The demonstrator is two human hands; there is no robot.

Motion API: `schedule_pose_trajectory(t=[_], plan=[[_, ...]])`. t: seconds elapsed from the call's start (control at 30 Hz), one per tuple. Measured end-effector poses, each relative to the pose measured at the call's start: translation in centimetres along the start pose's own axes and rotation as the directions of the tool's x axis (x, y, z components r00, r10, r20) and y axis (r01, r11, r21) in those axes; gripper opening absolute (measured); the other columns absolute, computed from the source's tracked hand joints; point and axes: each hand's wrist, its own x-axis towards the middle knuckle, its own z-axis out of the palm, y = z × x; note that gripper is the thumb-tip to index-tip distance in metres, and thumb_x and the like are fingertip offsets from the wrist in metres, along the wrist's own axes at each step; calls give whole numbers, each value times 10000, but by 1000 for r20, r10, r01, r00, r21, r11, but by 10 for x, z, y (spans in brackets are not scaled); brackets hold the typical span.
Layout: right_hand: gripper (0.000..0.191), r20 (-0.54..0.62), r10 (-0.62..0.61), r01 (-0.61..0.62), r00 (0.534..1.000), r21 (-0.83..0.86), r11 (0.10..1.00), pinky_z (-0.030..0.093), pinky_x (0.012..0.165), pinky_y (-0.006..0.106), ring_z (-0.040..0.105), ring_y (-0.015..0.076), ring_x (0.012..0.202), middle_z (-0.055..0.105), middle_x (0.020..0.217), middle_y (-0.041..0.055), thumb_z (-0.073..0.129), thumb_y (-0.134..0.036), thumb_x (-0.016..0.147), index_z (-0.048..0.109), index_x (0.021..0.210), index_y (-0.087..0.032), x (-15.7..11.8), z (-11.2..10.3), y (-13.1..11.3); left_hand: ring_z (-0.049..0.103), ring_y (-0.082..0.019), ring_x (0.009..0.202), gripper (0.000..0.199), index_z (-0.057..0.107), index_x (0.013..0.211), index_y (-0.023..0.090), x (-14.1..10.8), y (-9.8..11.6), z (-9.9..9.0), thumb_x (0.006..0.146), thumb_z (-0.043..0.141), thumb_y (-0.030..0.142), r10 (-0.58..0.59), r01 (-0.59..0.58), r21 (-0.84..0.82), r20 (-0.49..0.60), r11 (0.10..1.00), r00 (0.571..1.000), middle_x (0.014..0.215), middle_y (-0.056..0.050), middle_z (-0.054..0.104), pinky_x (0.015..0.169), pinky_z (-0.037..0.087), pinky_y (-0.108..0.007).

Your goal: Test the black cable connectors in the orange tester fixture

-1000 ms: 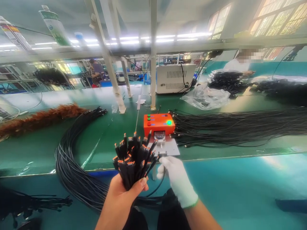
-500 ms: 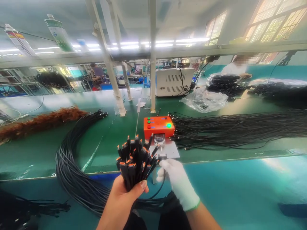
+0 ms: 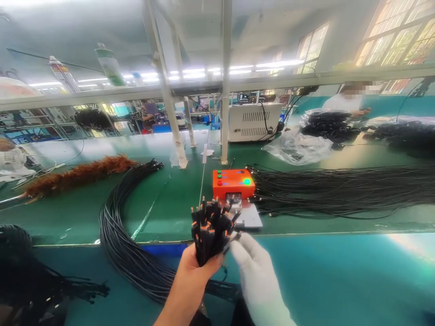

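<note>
Orange, the bright box [image 3: 234, 182] on the green counter [image 3: 181, 203] is the landmark here, with a lit green lamp [image 3: 247, 181] on its top right and a pale metal plate [image 3: 252, 217] at its near side. Closer to the wearer than the box, and slightly to its left, is the cable bundle [image 3: 208, 235]: a thick cluster of black connectors, tips up, many edged in orange. The bare left hand [image 3: 199, 269] has its grip closed around the bundle from below. On the near side of the box, slightly to its right, is the white-gloved right hand [image 3: 254, 269], its fingertips drawn together at the bundle's right edge beside a dark connector end; whether they pinch it or only touch it, I cannot tell. Left of the box, a long sweep of black cables [image 3: 118, 217] curves over the counter's near edge and down behind the left forearm. Right of the box, loose cables [image 3: 333, 190] lie stretched along the counter, some ends close against it. The tips splay at uneven heights, so a slack left grip could let outer connectors slip out. The weight of the hanging cables, if they belong to this bundle, could drag it down. Crowded tips might also catch on the glove's fabric, so that the wrong connector comes away, or knock the plate, since they overlap its left side in this view.
</note>
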Motion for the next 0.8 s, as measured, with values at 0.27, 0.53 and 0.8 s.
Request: schedule_pose_trajectory(t=[0.27,0.53,0.8], plan=[[303,-170,150,-188,974,-229,955,415,549,260,537,147,500,617,486,20,492,-315,830,527,560,-182,22,-35,23,533,-163,630,160,656,610,173,-3,7,1,708,699,292,127,-125,78,-18,989,992,592,1,599,650,414,-261],[263,-98,231,-248,968,-232,941,427,515,261,544,137,428,612,440,21,515,-312,771,521,550,-170,44,-36,25,541,-144,556,253,694,933,193,2,-2,5,684,692,241,115,-113,55,-28,992,993,571,27,595,590,425,-254],[242,-79,197,-209,977,-186,960,446,529,277,563,154,454,626,456,32,518,-315,782,552,604,-155,48,-37,28,520,-139,529,504,601,1176,210,-1,1,7,676,658,234,86,-82,66,-53,994,995,593,25,621,554,430,-257]])
